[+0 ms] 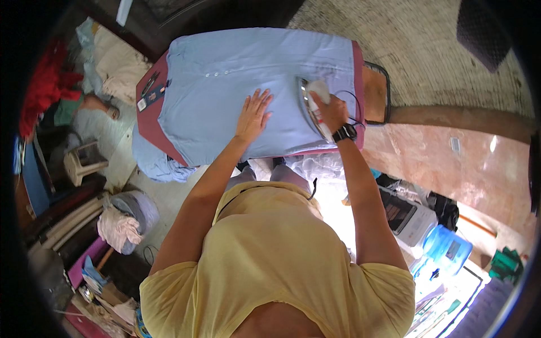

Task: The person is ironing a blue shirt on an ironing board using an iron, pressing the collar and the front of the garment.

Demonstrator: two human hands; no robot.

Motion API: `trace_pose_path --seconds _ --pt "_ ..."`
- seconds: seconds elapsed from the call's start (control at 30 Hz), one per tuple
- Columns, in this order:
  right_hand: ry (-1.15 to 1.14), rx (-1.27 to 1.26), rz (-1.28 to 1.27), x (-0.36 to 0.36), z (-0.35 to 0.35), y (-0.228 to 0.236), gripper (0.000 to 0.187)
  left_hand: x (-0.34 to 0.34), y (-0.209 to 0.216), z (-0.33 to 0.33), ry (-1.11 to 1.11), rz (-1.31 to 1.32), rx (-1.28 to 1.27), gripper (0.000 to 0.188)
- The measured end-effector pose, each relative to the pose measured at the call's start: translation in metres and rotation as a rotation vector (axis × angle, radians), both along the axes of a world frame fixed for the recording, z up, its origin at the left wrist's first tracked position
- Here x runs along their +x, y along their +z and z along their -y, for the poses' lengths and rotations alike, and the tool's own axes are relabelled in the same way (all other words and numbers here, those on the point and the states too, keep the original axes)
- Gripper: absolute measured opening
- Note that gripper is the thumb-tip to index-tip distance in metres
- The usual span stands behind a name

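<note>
A light blue garment (208, 107) with several small white buttons is spread over a maroon ironing board (147, 125). My left hand (255, 115) lies flat on the cloth near its middle, fingers stretched out. Toward the board's right end, my right hand (331, 112) grips the handle of a clothes iron (309, 107) with a pale body and a shiny metal soleplate edge. The iron rests on the garment or just over it; I cannot tell which. Its dark cord (356, 101) loops at the right. A black watch (344, 133) is on my right wrist.
Small dark items and a tag (151, 98) lie at the board's left end. Part of the garment hangs below the near left edge. A beige stool (84, 162) and a bundle of cloth (121, 225) stand left. A blue water bottle (448, 248) is at lower right.
</note>
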State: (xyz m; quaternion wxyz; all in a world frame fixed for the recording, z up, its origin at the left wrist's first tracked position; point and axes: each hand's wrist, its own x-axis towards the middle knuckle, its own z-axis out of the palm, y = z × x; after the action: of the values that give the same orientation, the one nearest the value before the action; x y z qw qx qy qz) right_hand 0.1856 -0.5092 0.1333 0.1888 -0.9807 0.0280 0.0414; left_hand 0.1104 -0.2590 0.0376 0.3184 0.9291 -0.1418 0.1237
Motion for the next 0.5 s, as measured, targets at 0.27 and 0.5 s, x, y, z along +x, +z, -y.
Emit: trace_pose_path --seconds 0.27,0.5 --pt "-0.345 0.142 0.125 -0.037 0.102 -0.016 0.069 0.006 -0.01 0.02 0.009 -0.094 0.274 0.063" --pt "-0.416 0.113 0.121 0.021 0.093 -0.012 0.061 0.007 -0.005 0.022 0.017 -0.093 0.306 0.061"
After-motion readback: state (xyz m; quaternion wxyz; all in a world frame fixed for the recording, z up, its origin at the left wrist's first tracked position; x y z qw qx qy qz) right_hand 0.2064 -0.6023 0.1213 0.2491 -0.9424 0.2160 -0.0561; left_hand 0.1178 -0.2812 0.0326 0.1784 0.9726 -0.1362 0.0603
